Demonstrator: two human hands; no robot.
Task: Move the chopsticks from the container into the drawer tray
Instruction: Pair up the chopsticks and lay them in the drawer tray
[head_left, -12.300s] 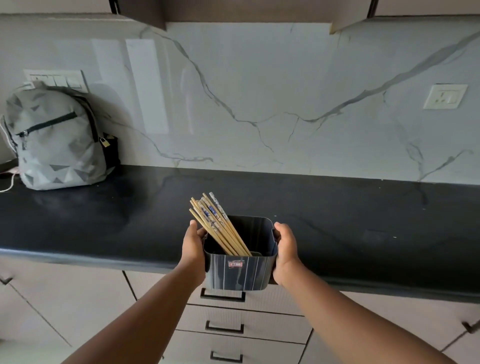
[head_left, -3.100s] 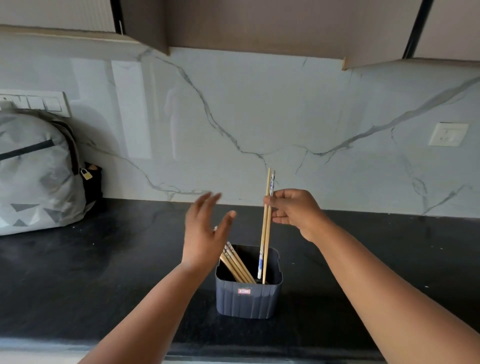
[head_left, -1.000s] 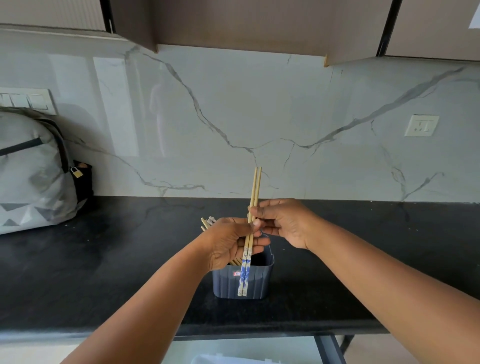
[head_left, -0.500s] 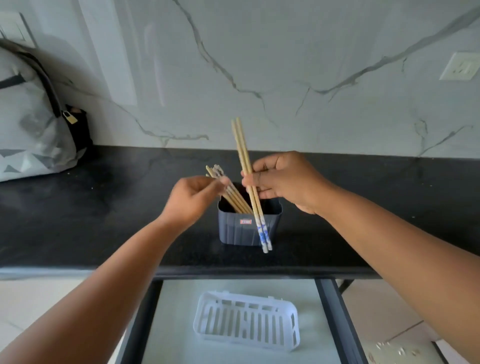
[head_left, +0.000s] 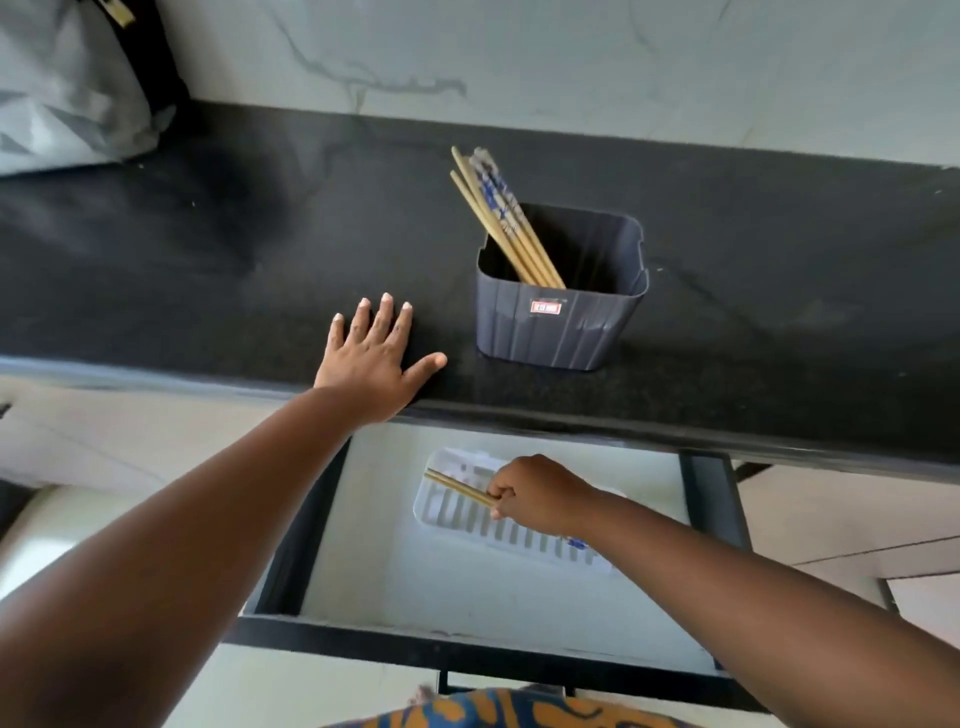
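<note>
Right hand (head_left: 537, 496) grips a pair (head_left: 457, 488) over the tray (head_left: 441, 512) (lower centre); left hand (head_left: 376, 358) lies flat on the desk (head_left: 208, 260). Several chopsticks (head_left: 501, 218) remain in the container (head_left: 561, 327).

One label in sight: a small red and white sticker (head_left: 546, 308) sits on the front wall of the dark ribbed container (head_left: 561, 332) on the black countertop (head_left: 208, 249). Its print is too small and blurred to read. Nothing else shows any text, number or sign.
</note>
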